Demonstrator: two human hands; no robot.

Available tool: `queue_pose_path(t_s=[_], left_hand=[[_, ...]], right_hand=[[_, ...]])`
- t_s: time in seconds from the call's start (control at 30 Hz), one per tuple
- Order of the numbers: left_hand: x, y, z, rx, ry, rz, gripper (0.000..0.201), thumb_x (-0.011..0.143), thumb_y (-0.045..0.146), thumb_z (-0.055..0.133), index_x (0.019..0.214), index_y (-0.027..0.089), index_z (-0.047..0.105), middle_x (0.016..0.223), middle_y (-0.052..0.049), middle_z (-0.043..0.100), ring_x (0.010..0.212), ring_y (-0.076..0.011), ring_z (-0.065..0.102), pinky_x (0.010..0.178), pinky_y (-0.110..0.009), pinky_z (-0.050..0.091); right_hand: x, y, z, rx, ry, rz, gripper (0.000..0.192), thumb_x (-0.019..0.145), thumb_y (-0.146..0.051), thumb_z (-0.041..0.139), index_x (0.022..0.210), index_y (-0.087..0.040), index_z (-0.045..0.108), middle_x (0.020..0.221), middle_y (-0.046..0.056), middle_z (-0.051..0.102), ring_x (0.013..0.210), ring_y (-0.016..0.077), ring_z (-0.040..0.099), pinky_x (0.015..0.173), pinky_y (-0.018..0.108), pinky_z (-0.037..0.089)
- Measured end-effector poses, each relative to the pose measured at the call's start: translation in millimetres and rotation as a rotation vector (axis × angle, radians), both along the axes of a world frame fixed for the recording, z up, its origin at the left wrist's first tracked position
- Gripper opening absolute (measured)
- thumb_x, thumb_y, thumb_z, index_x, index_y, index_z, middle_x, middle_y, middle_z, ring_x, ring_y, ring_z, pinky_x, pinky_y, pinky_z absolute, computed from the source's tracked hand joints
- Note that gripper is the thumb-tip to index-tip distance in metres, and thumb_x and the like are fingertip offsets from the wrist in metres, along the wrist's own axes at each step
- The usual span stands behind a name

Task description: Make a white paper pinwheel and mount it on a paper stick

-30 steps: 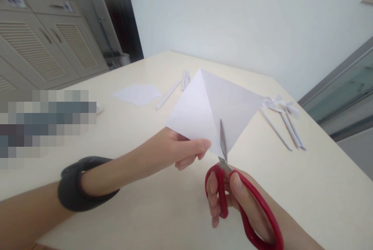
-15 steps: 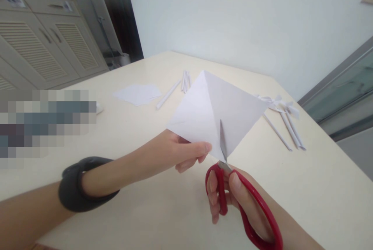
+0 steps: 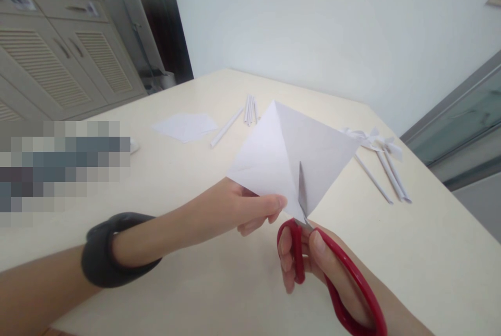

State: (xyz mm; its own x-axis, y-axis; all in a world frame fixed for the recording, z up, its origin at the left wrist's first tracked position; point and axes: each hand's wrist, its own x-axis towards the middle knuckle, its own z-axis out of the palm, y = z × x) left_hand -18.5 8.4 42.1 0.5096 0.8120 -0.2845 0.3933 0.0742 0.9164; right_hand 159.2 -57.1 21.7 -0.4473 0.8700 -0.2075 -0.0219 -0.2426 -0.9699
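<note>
A square sheet of white paper (image 3: 262, 153) with a crease down its middle is held up above the table. My left hand (image 3: 254, 208) pinches its lower left edge, thumb on top and fingers curled underneath. In my right hand (image 3: 313, 258) are red-handled scissors (image 3: 354, 268), thumb and fingers through the loops. Their blades are parted at the paper's near corner; one blade lies over the sheet close to the crease, and the other is mostly hidden below it. A black band sits on my left wrist.
On the cream table (image 3: 176, 179) lie flat white paper pieces (image 3: 186, 126), a single paper tube (image 3: 227, 127) and a small bundle of thin paper rolls (image 3: 249, 110). More paper rolls (image 3: 391, 174) with crumpled strips (image 3: 371, 138) are at right. A blurred patch covers the left edge.
The paper and both hands have shifted very slightly right and down in view. The scissors stay at the paper's near corner, their handles a little further right.
</note>
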Motion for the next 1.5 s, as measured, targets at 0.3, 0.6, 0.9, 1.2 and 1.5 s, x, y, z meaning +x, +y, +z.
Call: queue_pose_path(t_s=[0.3,0.6,0.9,1.2,1.5], left_hand=[[0.0,-1.0,5.0,-0.018,0.017,-0.010,0.047,0.076,0.042,0.052,0.040,0.019,0.036,0.040,0.005,0.036,0.046,-0.0106,0.038,0.056,-0.025,0.036],[-0.6,-0.3,3.3,-0.011,0.002,0.000,0.048,0.077,0.045,0.053,0.040,0.019,0.037,0.040,0.005,0.037,0.047,-0.0114,0.039,0.056,-0.025,0.036],[-0.9,0.1,5.4,0.065,0.115,-0.016,0.036,0.080,0.049,0.051,0.061,0.020,0.057,0.043,0.007,0.038,0.050,-0.0125,0.043,0.059,-0.025,0.039],[-0.8,0.0,11.7,0.197,0.070,0.005,0.037,0.083,0.038,0.049,0.051,0.019,0.047,0.043,0.005,0.039,0.061,-0.0160,0.054,0.075,-0.029,0.046],[-9.3,4.4,4.2,0.234,-0.008,0.008,0.035,0.085,0.039,0.049,0.058,0.017,0.054,0.044,0.005,0.041,0.048,-0.0108,0.042,0.051,-0.024,0.035]], right_hand=[[-2.3,-1.6,-8.5,0.034,-0.002,-0.022,0.050,0.083,-0.067,0.037,0.080,-0.019,0.047,0.070,0.002,0.052,0.059,0.0137,0.052,0.061,0.031,0.040],[-4.1,-2.8,-5.8,0.083,0.018,-0.033,0.047,0.087,-0.063,0.033,0.079,-0.018,0.045,0.069,0.001,0.049,0.057,0.0122,0.050,0.055,0.028,0.033],[1.1,-3.0,-15.1,0.099,0.012,-0.010,0.042,0.093,-0.052,0.031,0.084,-0.016,0.052,0.069,0.001,0.054,0.061,0.0125,0.052,0.062,0.028,0.039],[1.3,1.6,-10.0,0.174,0.022,-0.018,0.044,0.091,-0.054,0.034,0.087,-0.015,0.054,0.062,-0.001,0.052,0.059,0.0122,0.050,0.062,0.028,0.039],[1.4,2.4,-9.6,0.189,0.030,0.006,0.042,0.093,-0.052,0.031,0.076,-0.017,0.046,0.070,0.000,0.050,0.061,0.0111,0.049,0.064,0.028,0.037]])
